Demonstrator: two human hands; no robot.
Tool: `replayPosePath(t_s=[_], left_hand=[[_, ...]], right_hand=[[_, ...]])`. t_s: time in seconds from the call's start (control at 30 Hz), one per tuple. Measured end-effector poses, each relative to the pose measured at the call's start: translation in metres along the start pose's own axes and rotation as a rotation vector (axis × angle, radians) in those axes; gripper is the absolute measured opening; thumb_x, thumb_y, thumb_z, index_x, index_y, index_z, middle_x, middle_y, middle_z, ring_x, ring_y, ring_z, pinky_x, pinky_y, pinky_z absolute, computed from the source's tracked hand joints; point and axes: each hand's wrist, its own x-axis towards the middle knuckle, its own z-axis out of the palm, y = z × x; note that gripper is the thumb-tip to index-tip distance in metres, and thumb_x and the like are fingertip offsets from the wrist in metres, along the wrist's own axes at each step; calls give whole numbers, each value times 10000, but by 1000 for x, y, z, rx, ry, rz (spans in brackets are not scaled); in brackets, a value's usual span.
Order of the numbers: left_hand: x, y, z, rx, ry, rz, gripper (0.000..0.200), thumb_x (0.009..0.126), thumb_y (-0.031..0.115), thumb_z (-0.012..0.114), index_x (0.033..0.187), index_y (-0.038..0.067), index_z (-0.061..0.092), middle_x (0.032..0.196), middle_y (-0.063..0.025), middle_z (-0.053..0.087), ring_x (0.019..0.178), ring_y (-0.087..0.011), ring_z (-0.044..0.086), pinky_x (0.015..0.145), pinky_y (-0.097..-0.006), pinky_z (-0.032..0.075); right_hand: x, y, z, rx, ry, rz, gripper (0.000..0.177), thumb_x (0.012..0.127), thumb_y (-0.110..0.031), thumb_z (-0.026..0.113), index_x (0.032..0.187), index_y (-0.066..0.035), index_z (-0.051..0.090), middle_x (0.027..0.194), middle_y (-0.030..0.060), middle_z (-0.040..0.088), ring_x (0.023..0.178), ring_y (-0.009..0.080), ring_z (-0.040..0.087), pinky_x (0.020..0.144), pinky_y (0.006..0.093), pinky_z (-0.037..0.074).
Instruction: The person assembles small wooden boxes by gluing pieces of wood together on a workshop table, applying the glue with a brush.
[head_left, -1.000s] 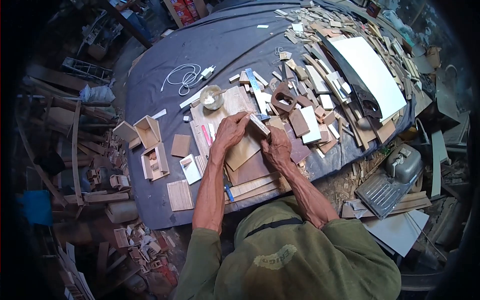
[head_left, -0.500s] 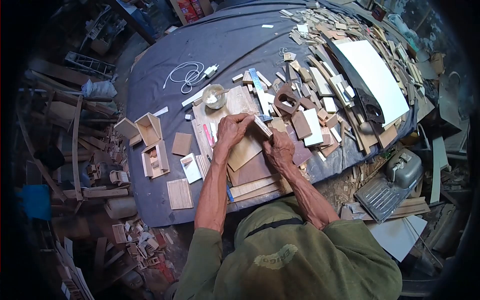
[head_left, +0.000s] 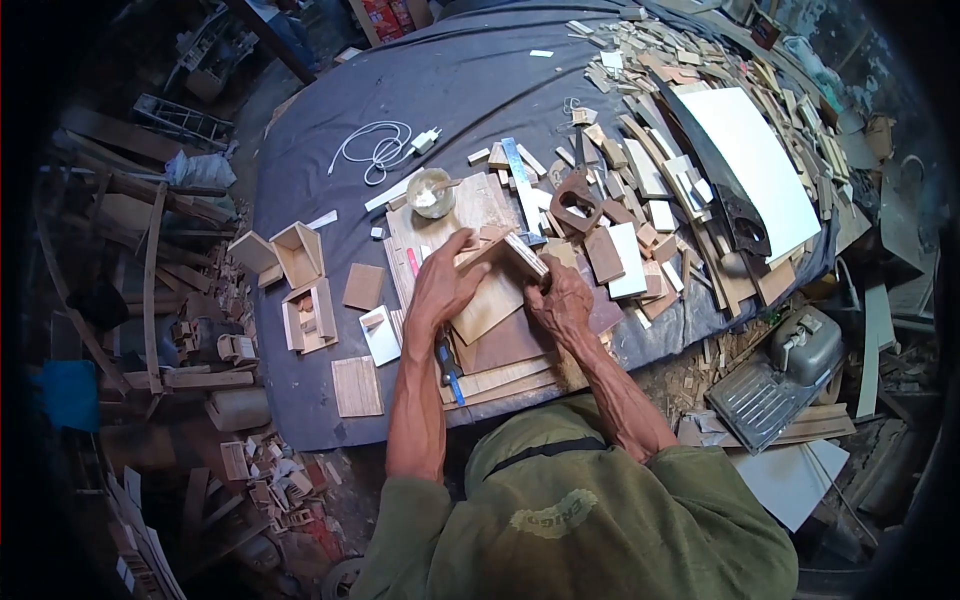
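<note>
Altogether: one wooden strip, one glue bowl.
Left hand: lay open against wooden strip.
Right hand: gripped it near glue bowl.

Soft daylight, fisheye warp, dark corners

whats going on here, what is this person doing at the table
A person at a cloth-covered table holds a small wooden piece between both hands. The left hand grips its left side and the right hand its right end, above some flat wood panels. A small bowl sits just beyond. Open wooden boxes lie to the left, and a heap of wood offcuts covers the right side.
</note>
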Motion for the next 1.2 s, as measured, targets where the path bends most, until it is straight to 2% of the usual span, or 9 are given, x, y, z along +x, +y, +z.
replayPosePath(t_s=[0.2, 0.33, 0.47, 0.5, 0.63, 0.73, 0.87, 1.07, 1.2], left_hand=[[-36, -29, -1, 301, 45, -173, 470, 805, 90, 688, 1260, 36, 586, 1179, -235, 654, 1092, -394, 623, 955, -472, 483], [-34, -36, -1, 261, 58, -159, 253, 777, 101, 697, 1018, 26, 712, 889, -203, 718, 922, -415, 662, 911, -475, 485], [-33, -30, -12, -83, 206, -187, 281, 757, 185, 789, 967, 8, 734, 803, -175, 729, 718, -275, 720, 674, -392, 546], [-31, -30, -11, -161, 264, -154, 285, 782, 194, 816, 964, -6, 724, 786, -123, 730, 647, -155, 693, 562, -317, 521], [-20, -17, -17, -428, 230, -68, 205, 896, 157, 757, 969, -23, 690, 806, -23, 684, 717, -71, 633, 596, -226, 498], [-10, 0, -22, -413, 224, -82, 247, 857, 176, 794, 950, -34, 705, 777, -38, 679, 677, -73, 595, 571, -250, 485], [-6, 12, -17, -497, 162, -70, 228, 866, 191, 798, 954, 2, 707, 809, 2, 672, 728, -59, 595, 641, -218, 488], [-12, -6, 13, -1152, 142, -124, 325, 974, 306, 671, 1109, 11, 683, 979, -26, 693, 901, -90, 626, 824, -241, 492], [-17, -18, 34, -1184, 147, -102, 437, 1025, 396, 548, 1212, 13, 644, 1116, -69, 682, 1021, -133, 624, 939, -293, 472]], right_hand=[[10, -17, -17, 48, -99, 56, 419, 803, -232, 692, 1188, -81, 620, 946, 168, 685, 889, 368, 644, 777, 475, 512], [13, -7, -7, -4, -116, 37, 458, 851, -279, 669, 1263, -105, 574, 879, 211, 685, 833, 387, 666, 739, 483, 517], [12, -12, -13, 126, -119, 158, 484, 888, -334, 634, 1291, -79, 549, 822, 226, 686, 756, 393, 681, 698, 491, 522], [11, -15, -16, 181, -124, 180, 490, 888, -331, 631, 1296, -73, 546, 847, 229, 691, 771, 393, 684, 711, 486, 525], [5, -20, -17, 380, -149, 245, 556, 864, -324, 654, 1313, -25, 520, 966, 257, 694, 852, 401, 692, 789, 464, 540], [-8, -13, 2, 473, -247, 297, 630, 835, -280, 713, 1351, 7, 493, 976, 227, 700, 838, 281, 691, 754, 396, 546], [-18, -22, 0, 417, -227, 401, 642, 818, -315, 692, 1310, 60, 524, 1117, 310, 659, 1025, 428, 663, 914, 452, 519], [-18, 2, 17, 169, -182, 239, 567, 897, -287, 604, 1374, 7, 518, 1069, 265, 674, 984, 382, 668, 865, 431, 524], [-18, 5, 13, 291, -177, 252, 485, 917, -258, 574, 1330, -5, 565, 1078, 254, 673, 1004, 369, 662, 876, 428, 515]])
